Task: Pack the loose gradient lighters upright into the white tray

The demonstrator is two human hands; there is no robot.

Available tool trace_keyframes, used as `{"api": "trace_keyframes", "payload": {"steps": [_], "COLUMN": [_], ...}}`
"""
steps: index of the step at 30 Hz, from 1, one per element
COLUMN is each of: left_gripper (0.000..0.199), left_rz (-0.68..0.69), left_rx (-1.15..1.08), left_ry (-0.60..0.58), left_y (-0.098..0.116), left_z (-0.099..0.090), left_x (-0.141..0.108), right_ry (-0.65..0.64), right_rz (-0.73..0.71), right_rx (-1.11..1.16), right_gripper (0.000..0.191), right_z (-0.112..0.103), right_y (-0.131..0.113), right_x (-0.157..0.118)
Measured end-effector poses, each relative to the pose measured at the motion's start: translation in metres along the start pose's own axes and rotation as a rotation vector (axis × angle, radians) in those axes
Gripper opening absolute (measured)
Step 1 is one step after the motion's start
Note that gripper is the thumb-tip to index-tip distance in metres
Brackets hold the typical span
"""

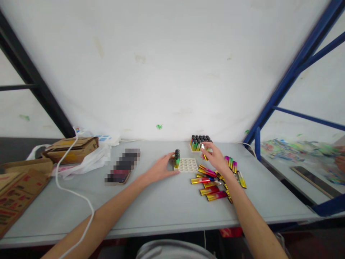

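My left hand point(161, 167) spans the left end of a small white tray with round holes point(188, 164), thumb at its near side and fingers at its far side. A row of lighters with black tops point(177, 158) stands upright in the tray's left column. Between the thumb and fingers of my right hand point(212, 154) is a tilted gold lighter point(205, 157), above the table and right of the tray. Behind it stands a second tray packed with upright lighters point(199, 140). Loose shiny lighters point(212, 190) lie in a pile under my right forearm.
A phone-like dark object point(124, 167), partly pixelated, lies left. Cardboard boxes point(78, 149), a plastic bag point(91, 158) and a white cable point(81, 196) are further left. Blue frame bars point(277, 93) rise at right, beyond them another phone point(312, 180) and a person's hand point(341, 162).
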State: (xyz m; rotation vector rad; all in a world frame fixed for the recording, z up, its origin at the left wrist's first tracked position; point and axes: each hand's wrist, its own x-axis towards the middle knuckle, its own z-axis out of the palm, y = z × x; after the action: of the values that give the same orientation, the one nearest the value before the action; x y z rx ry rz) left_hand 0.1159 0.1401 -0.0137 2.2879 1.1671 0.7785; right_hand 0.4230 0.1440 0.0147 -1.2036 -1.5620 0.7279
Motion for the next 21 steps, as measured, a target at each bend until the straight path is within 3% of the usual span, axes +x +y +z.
{"api": "trace_keyframes", "payload": {"steps": [7,12,16,21], "left_gripper": [0.087,0.087,0.086,0.087], "left_rz": [-0.001,0.007,0.013,0.013], "left_rx": [-0.003,-0.003,-0.011,-0.007], "left_ry": [0.003,0.008,0.002,0.014], "left_y": [0.004,0.005,0.004,0.003], "left_z": [-0.001,-0.002,-0.002,0.0], "left_x": [0.0,0.0,0.0,0.0], "right_ry": [-0.107,-0.005,0.057,0.127], "right_rz": [0.08,0.036,-0.027,-0.069], "right_rx": [0.341,0.132,-0.065,-0.119], "right_gripper": [0.05,0.043,0.054,0.045], "right_z": [0.046,0.064,0.068,0.07], "right_y": [-0.017,-0.02,-0.025,-0.026], "right_x": [-0.011,-0.012,-0.014,-0.018]}}
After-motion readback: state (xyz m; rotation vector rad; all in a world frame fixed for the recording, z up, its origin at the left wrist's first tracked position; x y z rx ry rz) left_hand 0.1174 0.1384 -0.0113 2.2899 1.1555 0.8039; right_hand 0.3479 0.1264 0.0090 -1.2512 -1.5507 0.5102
